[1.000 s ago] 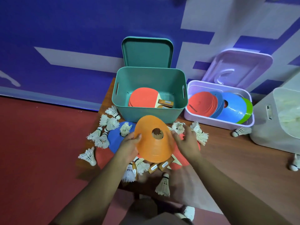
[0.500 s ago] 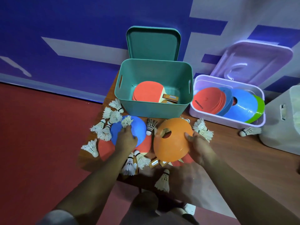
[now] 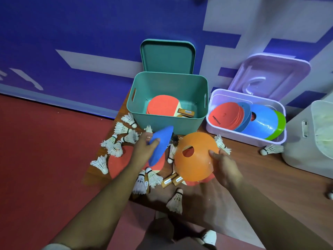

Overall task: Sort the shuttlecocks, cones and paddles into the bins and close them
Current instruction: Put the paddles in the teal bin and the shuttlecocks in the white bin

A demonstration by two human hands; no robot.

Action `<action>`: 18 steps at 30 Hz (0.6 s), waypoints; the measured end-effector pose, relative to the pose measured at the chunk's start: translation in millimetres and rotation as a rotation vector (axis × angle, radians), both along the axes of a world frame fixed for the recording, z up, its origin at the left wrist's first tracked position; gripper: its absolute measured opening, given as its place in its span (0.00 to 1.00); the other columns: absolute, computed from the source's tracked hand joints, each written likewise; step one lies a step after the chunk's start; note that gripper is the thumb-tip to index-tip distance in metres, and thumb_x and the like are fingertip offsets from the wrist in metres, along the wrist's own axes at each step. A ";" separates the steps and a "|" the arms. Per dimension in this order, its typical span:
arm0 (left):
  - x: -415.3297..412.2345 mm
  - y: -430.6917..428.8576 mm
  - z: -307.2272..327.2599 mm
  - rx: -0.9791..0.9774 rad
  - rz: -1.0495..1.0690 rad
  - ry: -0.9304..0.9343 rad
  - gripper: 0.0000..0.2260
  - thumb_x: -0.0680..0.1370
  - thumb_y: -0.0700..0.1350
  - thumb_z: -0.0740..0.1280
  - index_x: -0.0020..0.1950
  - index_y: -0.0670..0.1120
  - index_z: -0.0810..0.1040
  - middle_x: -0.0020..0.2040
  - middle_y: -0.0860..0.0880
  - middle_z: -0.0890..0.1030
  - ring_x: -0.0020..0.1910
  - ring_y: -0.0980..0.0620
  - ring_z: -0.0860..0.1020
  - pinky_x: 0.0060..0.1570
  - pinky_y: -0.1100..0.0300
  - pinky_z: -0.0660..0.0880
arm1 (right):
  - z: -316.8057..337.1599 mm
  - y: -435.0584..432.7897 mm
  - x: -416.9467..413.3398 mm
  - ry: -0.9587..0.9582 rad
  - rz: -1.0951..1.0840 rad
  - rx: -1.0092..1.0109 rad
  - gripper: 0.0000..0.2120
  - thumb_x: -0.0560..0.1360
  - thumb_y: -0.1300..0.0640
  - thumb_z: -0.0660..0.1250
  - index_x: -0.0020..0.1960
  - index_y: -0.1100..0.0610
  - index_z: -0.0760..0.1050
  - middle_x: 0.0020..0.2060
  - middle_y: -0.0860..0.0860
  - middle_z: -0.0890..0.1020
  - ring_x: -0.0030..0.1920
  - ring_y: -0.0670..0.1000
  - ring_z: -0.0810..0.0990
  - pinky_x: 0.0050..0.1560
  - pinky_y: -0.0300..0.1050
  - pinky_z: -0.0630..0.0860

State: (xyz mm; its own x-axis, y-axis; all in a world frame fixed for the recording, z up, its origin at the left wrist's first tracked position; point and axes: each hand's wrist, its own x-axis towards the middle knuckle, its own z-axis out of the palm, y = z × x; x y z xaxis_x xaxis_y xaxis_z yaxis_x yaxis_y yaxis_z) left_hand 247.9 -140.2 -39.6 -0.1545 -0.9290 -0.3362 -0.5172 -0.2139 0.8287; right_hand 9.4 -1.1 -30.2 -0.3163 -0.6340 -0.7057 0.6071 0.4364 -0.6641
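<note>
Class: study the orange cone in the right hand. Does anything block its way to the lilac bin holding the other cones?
Nothing visible does. The lilac bin is open, its lid leaning behind it. Only a shuttlecock lies low on the table between the orange cone and it.

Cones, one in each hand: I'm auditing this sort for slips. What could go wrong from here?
The blue cone in the left hand is tilted right by the teal bin, which holds paddles; it could land there instead of the purple bin. The orange cone in the right hand hangs beside shuttlecocks; a sweep might scatter them.
</note>
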 end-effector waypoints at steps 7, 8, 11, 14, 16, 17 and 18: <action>-32.3 30.5 22.5 0.232 -0.006 0.368 0.29 0.59 0.63 0.75 0.57 0.57 0.75 0.46 0.46 0.73 0.43 0.52 0.76 0.47 0.56 0.73 | 6.3 19.6 -23.3 0.147 -0.057 -0.010 0.22 0.75 0.57 0.70 0.68 0.57 0.72 0.59 0.57 0.81 0.57 0.60 0.81 0.60 0.62 0.76; -37.6 35.8 20.9 0.261 -0.039 0.379 0.31 0.61 0.61 0.77 0.61 0.55 0.74 0.45 0.45 0.74 0.40 0.53 0.77 0.42 0.58 0.73 | 7.5 23.1 -25.4 0.173 -0.061 -0.005 0.21 0.75 0.58 0.69 0.67 0.57 0.73 0.59 0.57 0.81 0.57 0.59 0.81 0.59 0.60 0.77; -53.2 52.2 17.1 0.293 -0.113 0.375 0.33 0.64 0.60 0.76 0.66 0.53 0.71 0.47 0.45 0.77 0.34 0.55 0.75 0.35 0.60 0.70 | 6.9 34.6 -29.1 0.228 -0.070 -0.015 0.17 0.76 0.57 0.69 0.64 0.56 0.75 0.56 0.55 0.82 0.55 0.58 0.80 0.57 0.57 0.77; -73.2 67.0 17.0 0.327 -0.072 0.365 0.31 0.63 0.64 0.72 0.63 0.54 0.74 0.51 0.49 0.80 0.41 0.53 0.76 0.40 0.59 0.70 | 3.1 46.0 -33.1 0.315 -0.037 -0.057 0.09 0.77 0.57 0.68 0.57 0.55 0.78 0.50 0.53 0.83 0.50 0.55 0.81 0.50 0.50 0.77; -87.0 75.5 19.6 0.339 -0.044 0.345 0.29 0.65 0.66 0.69 0.60 0.52 0.77 0.52 0.50 0.82 0.42 0.52 0.76 0.38 0.59 0.70 | 6.0 51.7 -33.4 0.389 -0.027 -0.103 0.04 0.78 0.60 0.67 0.52 0.55 0.78 0.44 0.50 0.82 0.45 0.50 0.79 0.44 0.44 0.76; -92.9 78.2 18.3 0.330 -0.036 0.331 0.26 0.67 0.65 0.69 0.58 0.51 0.78 0.51 0.50 0.82 0.41 0.53 0.76 0.37 0.60 0.70 | 7.1 53.8 -34.2 0.446 -0.024 -0.126 0.03 0.78 0.61 0.66 0.51 0.56 0.77 0.42 0.49 0.82 0.42 0.48 0.78 0.42 0.40 0.75; -98.4 81.6 18.6 0.316 -0.028 0.299 0.21 0.69 0.63 0.68 0.55 0.51 0.79 0.49 0.51 0.82 0.41 0.53 0.78 0.37 0.60 0.70 | 7.9 55.4 -34.8 0.515 -0.015 -0.141 0.03 0.79 0.62 0.65 0.50 0.56 0.76 0.41 0.49 0.81 0.41 0.46 0.77 0.41 0.37 0.75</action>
State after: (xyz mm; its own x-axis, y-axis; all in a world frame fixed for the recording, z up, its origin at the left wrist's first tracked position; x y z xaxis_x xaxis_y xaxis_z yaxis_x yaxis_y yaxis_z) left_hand 149.5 -58.5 -21.0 -0.3120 -0.7819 -0.5398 -0.2732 -0.4703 0.8391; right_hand -25.5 54.3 -22.3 -0.6093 -0.7041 -0.3647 0.1926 0.3147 -0.9294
